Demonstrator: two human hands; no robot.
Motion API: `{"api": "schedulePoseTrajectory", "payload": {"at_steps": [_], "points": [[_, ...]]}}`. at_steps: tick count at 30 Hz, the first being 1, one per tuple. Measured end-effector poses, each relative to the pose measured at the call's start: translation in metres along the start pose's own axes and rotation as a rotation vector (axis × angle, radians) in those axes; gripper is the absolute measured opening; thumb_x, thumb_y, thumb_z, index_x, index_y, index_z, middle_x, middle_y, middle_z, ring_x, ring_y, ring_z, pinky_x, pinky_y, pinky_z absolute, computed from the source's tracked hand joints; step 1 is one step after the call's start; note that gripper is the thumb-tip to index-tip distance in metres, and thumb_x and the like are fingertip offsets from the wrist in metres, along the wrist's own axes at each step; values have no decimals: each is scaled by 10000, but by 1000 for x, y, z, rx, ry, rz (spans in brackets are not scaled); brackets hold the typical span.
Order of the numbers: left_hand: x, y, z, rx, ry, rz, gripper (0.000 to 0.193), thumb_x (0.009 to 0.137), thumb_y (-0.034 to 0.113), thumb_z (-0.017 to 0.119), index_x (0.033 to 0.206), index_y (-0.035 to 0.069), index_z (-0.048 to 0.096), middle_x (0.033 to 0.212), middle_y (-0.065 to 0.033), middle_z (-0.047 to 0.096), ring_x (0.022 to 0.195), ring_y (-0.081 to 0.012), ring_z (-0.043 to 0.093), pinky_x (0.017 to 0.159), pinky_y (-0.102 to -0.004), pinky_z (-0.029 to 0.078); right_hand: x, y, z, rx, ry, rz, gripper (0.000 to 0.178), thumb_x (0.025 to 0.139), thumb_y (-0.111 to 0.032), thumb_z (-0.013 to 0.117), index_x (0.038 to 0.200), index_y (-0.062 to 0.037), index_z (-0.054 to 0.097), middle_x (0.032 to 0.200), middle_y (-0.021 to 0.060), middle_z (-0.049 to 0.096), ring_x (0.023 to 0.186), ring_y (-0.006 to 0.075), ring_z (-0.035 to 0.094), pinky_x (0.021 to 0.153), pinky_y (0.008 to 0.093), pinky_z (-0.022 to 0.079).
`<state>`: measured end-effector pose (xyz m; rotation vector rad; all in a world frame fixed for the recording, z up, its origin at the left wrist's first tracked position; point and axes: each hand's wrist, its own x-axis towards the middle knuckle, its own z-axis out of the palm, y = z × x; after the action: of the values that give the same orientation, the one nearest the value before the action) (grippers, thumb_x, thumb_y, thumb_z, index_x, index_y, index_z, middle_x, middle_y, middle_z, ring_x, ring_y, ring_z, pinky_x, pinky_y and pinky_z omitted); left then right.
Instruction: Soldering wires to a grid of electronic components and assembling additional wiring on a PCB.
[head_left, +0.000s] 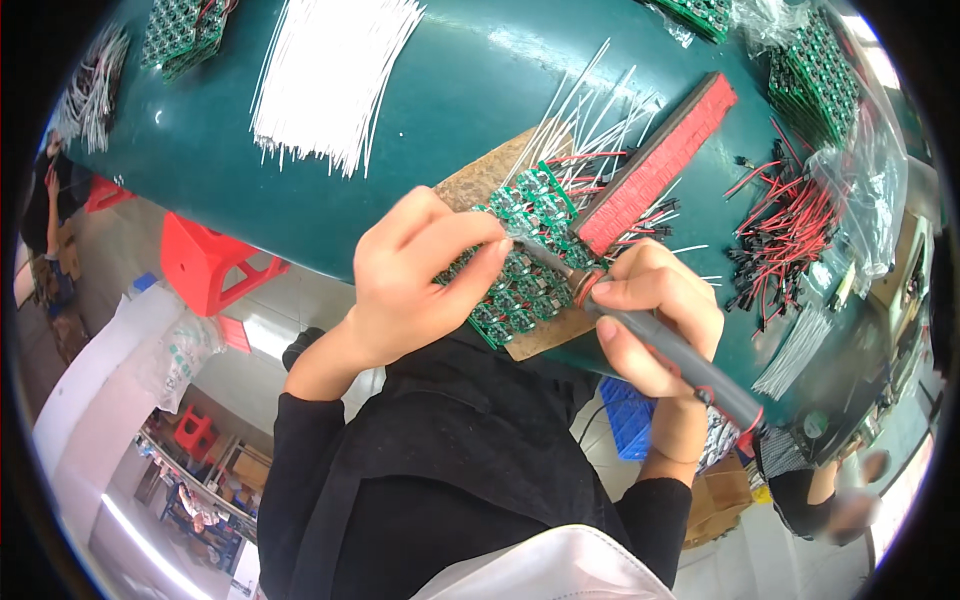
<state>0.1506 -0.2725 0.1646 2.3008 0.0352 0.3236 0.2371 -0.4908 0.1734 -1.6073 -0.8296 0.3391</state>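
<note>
Right hand (pixel 672 300) clamps a soldering iron (pixel 690 362); left hand (pixel 405 275) pinches shut, contents hidden, at the circuit-board panel (pixel 540 292) by the table's (pixel 200 150) near edge. Finished joints indistinguishable; white wires (pixel 330 80) lie apart.

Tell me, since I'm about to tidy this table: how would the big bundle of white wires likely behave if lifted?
The bundle of white wires looks thin-stranded yet mostly straight, so it may be springy rather than limp. No tie shows around it and its ends are uneven, so single wires would likely slip out of a loose grip.
</note>
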Motion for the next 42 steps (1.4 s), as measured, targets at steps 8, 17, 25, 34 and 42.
{"api": "schedulePoseTrajectory", "payload": {"at_steps": [8, 17, 25, 34, 42], "points": [[2, -1, 12, -81, 44, 52, 179, 724, -22, 754, 840, 54, 640, 731, -38, 541, 587, -174, 515, 514, -300, 411, 2, -2, -19, 57, 76, 18, 211, 650, 10, 677, 859, 13, 658, 717, 101, 607, 606, 209, 566, 559, 308, 457], [3, -6, 27, 22, 39, 118, 188, 696, -5, 752, 830, 67, 642, 719, -41, 552, 616, -223, 570, 546, -342, 451, 0, 2, -16, -20, 33, 36, 192, 678, -16, 682, 857, 28, 629, 736, 93, 592, 654, 202, 536, 597, 308, 410], [2, -6, 26, 25, 65, 163, 194, 687, 5, 764, 837, 65, 657, 715, -46, 567, 593, -211, 584, 527, -320, 456, 1, 3, -17, 11, 19, 39, 186, 696, 2, 675, 872, 35, 629, 748, 99, 596, 655, 199, 535, 596, 311, 415], [10, -6, 10, -46, 76, 171, 178, 731, 25, 776, 864, 90, 678, 676, -7, 574, 564, -186, 579, 498, -299, 421, -1, -8, -10, -111, -5, 4, 177, 707, -20, 674, 872, 34, 640, 734, 102, 594, 654, 208, 541, 585, 314, 427], [6, 6, -102, -766, 580, 337, 183, 943, 109, 570, 780, 77, 492, 709, 8, 339, 575, -89, 319, 504, -244, 235, -26, -30, 25, -75, 457, 28, 185, 768, -18, 709, 902, 4, 584, 663, 95, 585, 604, 229, 582, 595, 354, 506]]}}
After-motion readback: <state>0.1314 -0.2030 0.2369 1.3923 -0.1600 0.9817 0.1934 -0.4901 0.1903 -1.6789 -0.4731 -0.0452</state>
